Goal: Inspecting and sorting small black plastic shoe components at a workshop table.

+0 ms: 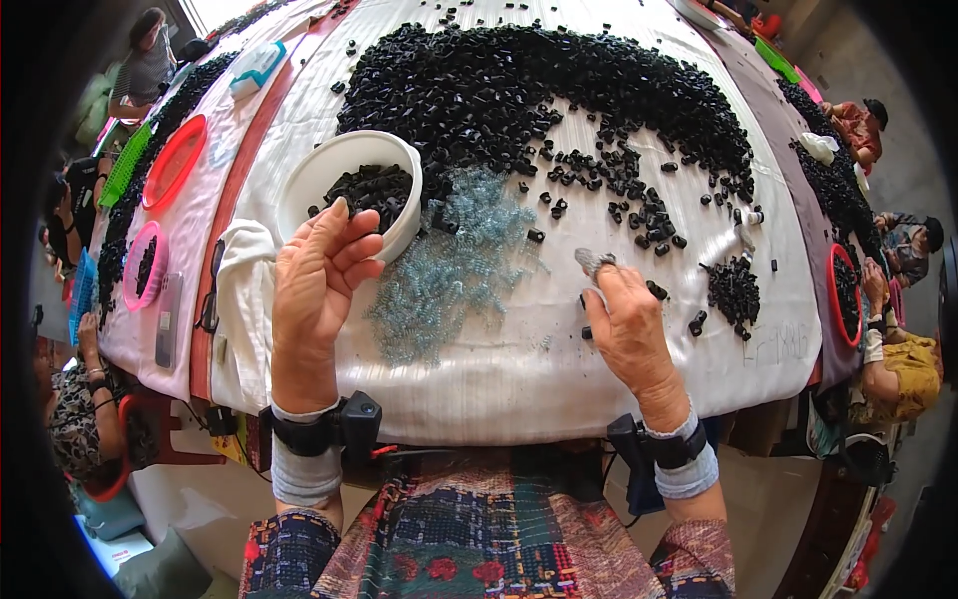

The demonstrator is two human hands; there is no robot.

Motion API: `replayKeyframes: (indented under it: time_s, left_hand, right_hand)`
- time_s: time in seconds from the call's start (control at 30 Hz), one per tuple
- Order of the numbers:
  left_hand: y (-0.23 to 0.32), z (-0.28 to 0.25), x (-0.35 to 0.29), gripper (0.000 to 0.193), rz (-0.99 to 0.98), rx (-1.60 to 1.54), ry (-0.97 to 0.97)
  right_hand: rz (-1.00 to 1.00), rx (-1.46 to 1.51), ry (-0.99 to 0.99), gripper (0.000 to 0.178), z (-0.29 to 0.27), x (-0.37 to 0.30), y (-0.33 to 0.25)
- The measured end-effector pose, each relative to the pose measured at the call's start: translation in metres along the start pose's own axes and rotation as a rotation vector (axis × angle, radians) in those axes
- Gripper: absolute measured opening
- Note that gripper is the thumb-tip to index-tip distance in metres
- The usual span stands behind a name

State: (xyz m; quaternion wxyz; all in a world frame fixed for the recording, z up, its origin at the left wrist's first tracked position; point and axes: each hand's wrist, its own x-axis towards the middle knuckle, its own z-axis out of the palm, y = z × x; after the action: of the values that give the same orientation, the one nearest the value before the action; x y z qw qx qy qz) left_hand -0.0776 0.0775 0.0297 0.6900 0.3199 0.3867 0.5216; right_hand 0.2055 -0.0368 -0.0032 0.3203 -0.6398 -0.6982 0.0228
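Observation:
My left hand (324,270) is raised at the near rim of a white bowl (294,195), palm turned inward. Its fingers are loosely bent and apart from the thumb, with nothing seen between them. Small black plastic parts (369,190) lie in the bowl. My right hand (629,324) is closed over the white cloth, thumb and fingers drawn together. A small translucent grey piece (591,260) shows at its fingertips; its kind is unclear. Loose black parts lie around that hand. Between my hands spreads a pile of thin bluish coil springs (454,265).
A large heap of black parts (449,90) covers the far side of the cloth-covered table (499,399). A smaller black pile (734,292) sits at the right. A white cloth (246,290) lies beside the bowl. Other people work at side tables with red baskets (175,162) and a phone (169,319).

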Motion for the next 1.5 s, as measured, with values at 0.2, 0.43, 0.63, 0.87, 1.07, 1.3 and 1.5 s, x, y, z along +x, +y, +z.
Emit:
replayKeyframes:
  time_s: [0.2,0.43,0.63,0.87,1.07,1.3,1.5]
  left_hand:
    - [0.000,0.005,-0.003,0.026,0.007,0.020,0.054]
    - [-0.009,0.007,-0.018,0.021,0.090,-0.015,-0.031]
    - [-0.039,0.020,-0.041,0.019,-0.116,0.123,-0.177]
    - [-0.062,0.027,-0.058,0.015,-0.308,0.225,-0.312]
    - [-0.073,0.033,-0.063,0.015,-0.373,0.264,-0.384]
    - [-0.077,0.039,-0.064,0.016,-0.424,0.305,-0.406]
    - [-0.079,0.042,-0.062,0.018,-0.436,0.312,-0.402]
  right_hand:
    - [-0.102,-0.068,-0.041,0.023,0.029,0.024,-0.004]
    - [-0.134,-0.169,-0.060,0.026,0.040,0.022,-0.004]
    - [-0.196,-0.156,-0.119,0.027,0.024,-0.003,-0.003]
    - [-0.041,0.001,0.069,0.023,-0.005,-0.019,0.017]
    - [0.077,0.105,0.071,0.018,-0.008,-0.025,0.017]
    - [0.088,0.049,-0.047,0.020,-0.005,-0.026,0.014]
    - [0.264,0.085,-0.070,0.023,0.008,-0.020,0.005]
